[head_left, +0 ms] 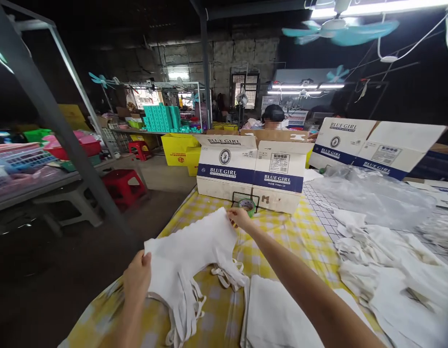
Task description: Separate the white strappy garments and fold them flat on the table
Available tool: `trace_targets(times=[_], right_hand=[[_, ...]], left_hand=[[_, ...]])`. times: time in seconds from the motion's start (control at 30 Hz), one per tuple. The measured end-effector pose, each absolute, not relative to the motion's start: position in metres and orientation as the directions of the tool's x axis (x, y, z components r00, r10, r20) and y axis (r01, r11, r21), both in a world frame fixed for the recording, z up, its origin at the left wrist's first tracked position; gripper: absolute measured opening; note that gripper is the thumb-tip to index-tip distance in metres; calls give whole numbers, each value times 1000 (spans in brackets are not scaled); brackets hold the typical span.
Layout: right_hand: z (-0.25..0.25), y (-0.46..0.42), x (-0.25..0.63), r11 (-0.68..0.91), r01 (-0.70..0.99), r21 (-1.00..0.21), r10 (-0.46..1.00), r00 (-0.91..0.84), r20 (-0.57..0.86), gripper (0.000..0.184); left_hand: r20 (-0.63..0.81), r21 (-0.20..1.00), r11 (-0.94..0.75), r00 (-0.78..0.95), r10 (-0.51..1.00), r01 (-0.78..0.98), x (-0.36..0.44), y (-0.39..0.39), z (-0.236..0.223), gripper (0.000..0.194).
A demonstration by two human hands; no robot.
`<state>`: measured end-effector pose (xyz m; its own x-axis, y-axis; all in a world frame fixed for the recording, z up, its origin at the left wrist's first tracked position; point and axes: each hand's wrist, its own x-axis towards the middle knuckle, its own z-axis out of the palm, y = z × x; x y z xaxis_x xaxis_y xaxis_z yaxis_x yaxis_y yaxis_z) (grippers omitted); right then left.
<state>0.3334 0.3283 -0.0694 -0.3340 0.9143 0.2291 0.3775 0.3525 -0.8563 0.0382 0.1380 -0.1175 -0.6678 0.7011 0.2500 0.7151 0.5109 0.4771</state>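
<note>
In the head view, two bare arms reach out from the bottom of the frame over a table (281, 232) with a yellow and white checked cloth. The left hand (137, 280), low and left of the middle, is closed on one corner of a white cloth piece with long thin straps (189, 256). The right hand (238, 217), near the middle of the frame, pinches the far corner of the same cloth. The arm behind it stretches long and straight from the lower right. The cloth is held spread between the two hands, just above the table, and its straps hang down and rest on the checked cloth.

The left fingers are mostly hidden behind the cloth. The lower ends of the straps are cut off by the bottom edge. A person's head (273, 116) shows behind the boxes, and the rest of that person is hidden.

Just past the right hand lies a green roll of tape (247, 206). Behind it stands an open white and blue cardboard box marked BLUE GIRL (252, 169). A flat stack of white cloth (278, 314) lies at the bottom middle. A loose heap of white cloth pieces (390, 261) fills the right side, with a clear plastic sheet (372, 193) above it. A red plastic stool (124, 186) stands on the floor at the left.
</note>
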Motion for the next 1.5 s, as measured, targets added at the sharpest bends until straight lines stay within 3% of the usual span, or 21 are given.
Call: trace_targets(times=[0.13,0.2,0.27,0.33,0.4,0.47,0.57,0.7,0.8,0.9,1.0,1.1,1.2,1.33,1.5], right_hand=[[-104,306,329,337,422,-841,917,-351,191,27],[-117,288,349,358,445,-821,911,-359,203,33],[-127,268,380,379,472,-796,909,-350,225,35],[-135,247,421,370,504,-780,920,-313,235,34],[-142,225,469,328,553,-766,943,-235,234,32],[-150,201,522,256,635,-729,964,-110,243,30],[-164,159,598,69,774,-629,963,112,244,31],[-182,109,655,-176,808,-562,939,308,149,32],[-189,88,658,-208,779,-592,930,344,127,30],[-190,83,648,-161,742,-651,919,354,175,30],[-189,88,644,-186,666,-722,891,424,161,32],[-188,98,647,-293,571,-767,852,520,61,34],[-186,106,648,-308,532,-789,840,542,38,31],[-186,109,641,-233,541,-808,821,554,134,28],[-189,112,640,-251,481,-840,824,562,76,38]], left_hand=[[358,220,604,-639,681,766,49,133,-145,49],[458,167,632,-627,630,757,71,128,-146,54],[519,212,555,-574,633,804,99,127,-143,52],[499,344,326,-466,731,881,134,130,-141,45],[378,505,108,-332,864,856,175,135,-144,35],[203,596,37,-195,959,802,219,136,-151,28],[12,546,33,-47,999,837,274,134,-160,24],[-106,418,24,23,994,908,309,133,-162,21],[-105,339,9,28,994,941,314,135,-164,20],[-7,294,-50,54,998,954,315,136,-172,23],[94,312,-102,76,993,945,316,134,-181,28],[127,376,-90,45,991,922,316,137,-187,29],[81,436,-7,-32,996,900,314,143,-187,29],[-33,463,82,-75,997,883,314,147,-180,22],[32,466,52,-75,997,884,320,143,-175,13]])
